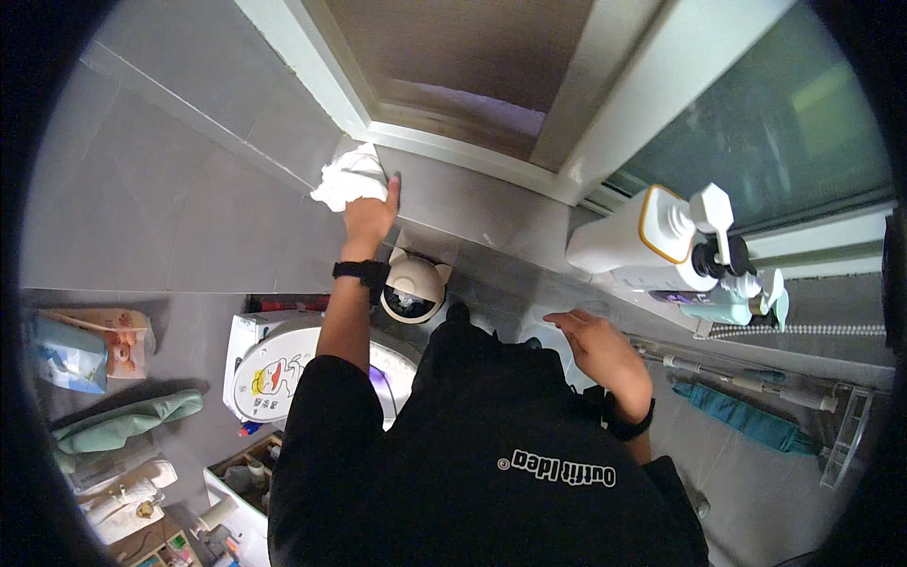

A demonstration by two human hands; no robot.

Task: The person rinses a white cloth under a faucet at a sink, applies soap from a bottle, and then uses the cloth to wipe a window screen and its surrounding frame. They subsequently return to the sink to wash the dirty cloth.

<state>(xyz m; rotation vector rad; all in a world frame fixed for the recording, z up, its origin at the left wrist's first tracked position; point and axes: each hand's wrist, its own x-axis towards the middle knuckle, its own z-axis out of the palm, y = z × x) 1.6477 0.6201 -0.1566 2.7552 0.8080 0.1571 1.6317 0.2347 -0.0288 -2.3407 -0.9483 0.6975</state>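
Note:
My left hand presses a crumpled white cloth or paper wipe against the grey tiled ledge, at the corner where the wall meets the window frame. The thumb points out to the side, and the fingers are mostly hidden over the white material. Off to the right, my right hand hangs in the air with nothing in it, fingers extended, below several pump bottles. Beneath and between the hands stands a beige bin with cat ears and a dark opening.
A white pump bottle and others crowd the ledge's right part, beside a bead chain. A round lid with a cartoon duck lies left of my arm. Pouches and a green cloth hang at far left; a teal cloth hangs right.

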